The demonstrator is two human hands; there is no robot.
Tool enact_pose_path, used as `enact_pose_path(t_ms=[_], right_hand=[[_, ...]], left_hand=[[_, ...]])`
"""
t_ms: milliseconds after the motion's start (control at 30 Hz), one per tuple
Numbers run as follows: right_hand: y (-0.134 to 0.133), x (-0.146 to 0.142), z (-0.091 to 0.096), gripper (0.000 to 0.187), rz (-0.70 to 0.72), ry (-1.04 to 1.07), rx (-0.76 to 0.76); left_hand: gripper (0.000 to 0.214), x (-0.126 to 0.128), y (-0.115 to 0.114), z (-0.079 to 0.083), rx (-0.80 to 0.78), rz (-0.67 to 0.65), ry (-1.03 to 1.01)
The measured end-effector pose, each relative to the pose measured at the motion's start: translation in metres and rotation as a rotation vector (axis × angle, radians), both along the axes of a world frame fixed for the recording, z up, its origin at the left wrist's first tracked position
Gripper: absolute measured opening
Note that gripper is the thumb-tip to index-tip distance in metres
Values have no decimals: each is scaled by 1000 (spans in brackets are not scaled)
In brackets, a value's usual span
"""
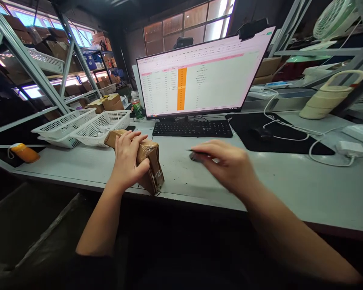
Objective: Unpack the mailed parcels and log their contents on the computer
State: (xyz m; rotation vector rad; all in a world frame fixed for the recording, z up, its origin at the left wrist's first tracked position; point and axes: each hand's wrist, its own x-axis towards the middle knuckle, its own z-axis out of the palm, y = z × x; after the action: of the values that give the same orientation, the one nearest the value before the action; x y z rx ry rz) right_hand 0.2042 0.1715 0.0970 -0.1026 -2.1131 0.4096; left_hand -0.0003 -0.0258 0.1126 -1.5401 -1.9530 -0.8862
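Observation:
My left hand [127,159] lies on top of a brown taped cardboard package [150,167] that stands on the grey desk [199,181] near its front edge, fingers curled over it. My right hand [226,161], blurred by motion, hovers over the desk to the right of the package and pinches a small dark, thin object [195,155] whose kind I cannot make out.
A black keyboard [192,128] and a monitor [202,76] showing a spreadsheet stand behind the hands. White plastic baskets [87,127] sit at the left, a black mouse mat [278,135] with a mouse and white cables at the right. Metal shelving flanks both sides.

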Motion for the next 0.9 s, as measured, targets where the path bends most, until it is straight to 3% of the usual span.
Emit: enact_pose_path(t_ms=[100, 233, 400, 633, 900], right_hand=[[-28, -24, 9, 23, 0, 21, 354], [-32, -38, 10, 25, -51, 38, 561], [-33, -42, 16, 23, -61, 18, 621], [-36, -45, 17, 23, -76, 37, 664], [-41, -45, 17, 23, -78, 69, 664]], left_hand=[[58, -1, 0, -3, 11, 2, 25], [60, -4, 3, -11, 67, -35, 75], [50, -8, 9, -18, 106, -37, 111], [45, -6, 3, -11, 82, -117, 50], [45, -9, 7, -19, 125, -63, 128]])
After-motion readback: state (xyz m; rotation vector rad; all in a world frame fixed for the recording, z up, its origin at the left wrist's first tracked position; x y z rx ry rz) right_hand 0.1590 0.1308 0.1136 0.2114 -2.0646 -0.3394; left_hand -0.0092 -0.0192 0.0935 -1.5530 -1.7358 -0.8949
